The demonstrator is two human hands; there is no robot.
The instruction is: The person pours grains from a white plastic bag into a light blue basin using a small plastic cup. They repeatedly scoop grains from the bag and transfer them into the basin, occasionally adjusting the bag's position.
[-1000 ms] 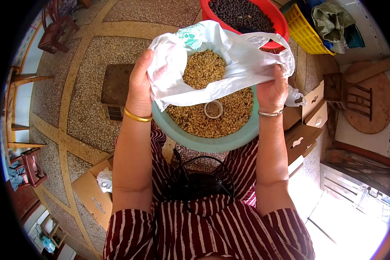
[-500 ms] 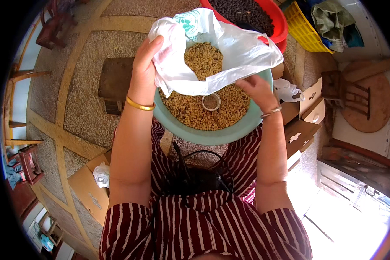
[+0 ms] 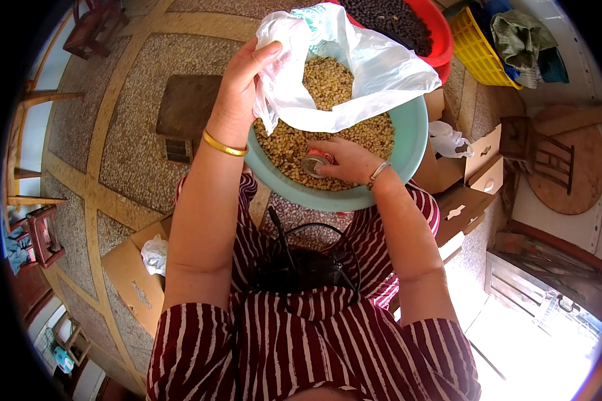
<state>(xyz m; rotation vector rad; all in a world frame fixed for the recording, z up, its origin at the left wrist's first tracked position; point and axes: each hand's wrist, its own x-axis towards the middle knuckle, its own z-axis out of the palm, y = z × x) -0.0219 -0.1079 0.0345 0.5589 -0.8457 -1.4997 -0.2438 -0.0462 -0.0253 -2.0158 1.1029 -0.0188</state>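
A teal basin (image 3: 408, 144) full of pale beans (image 3: 281, 144) rests on my lap. My left hand (image 3: 241, 93) grips the edge of a white plastic bag (image 3: 354, 73), held open over the basin with beans inside it. My right hand (image 3: 344, 160) is down in the basin, closed around a small metal tin can (image 3: 312, 164) that lies among the beans.
A red basin (image 3: 435, 30) of dark beans sits beyond the teal one, next to a yellow basket (image 3: 478, 53). Cardboard boxes (image 3: 471, 180) stand at my right, another (image 3: 130, 274) at my left. A low wooden stool (image 3: 187, 107) and small chairs stand on the terrazzo floor.
My right hand let go of the bag's right edge, dropped into the basin and took hold of the tin can. My left hand kept holding the bag up.
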